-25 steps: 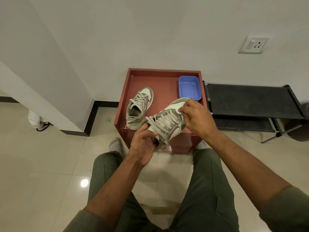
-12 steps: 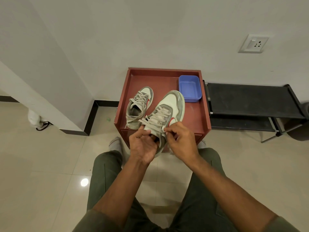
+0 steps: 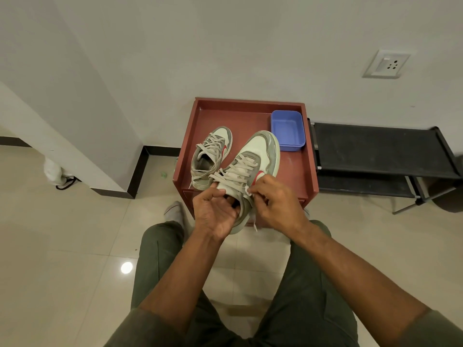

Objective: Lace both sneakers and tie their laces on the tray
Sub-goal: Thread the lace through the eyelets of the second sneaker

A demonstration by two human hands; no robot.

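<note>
Sneakers: 2, both w/ laces in. One sneaker (image 3: pixel 211 159) sits on the red tray (image 3: pixel 298 169), mid frame. Your left hand (image 3: pixel 216 211) grips the heel of the other sneaker (image 3: pixel 253 166) at the tray's near edge. Your right hand (image 3: pixel 275 204) pinches its lace end (image 3: pixel 247 190). 1 blue tub (image 3: pixel 288 130), tray's upper right.

No readable txt, nos. or labels that I can make out. Only mark: red logo shape on side of each sneaker, near one (image 3: pixel 253 166) at 12 o'clock from hands, far one (image 3: pixel 213 156) at 11; brand not legible.
</note>
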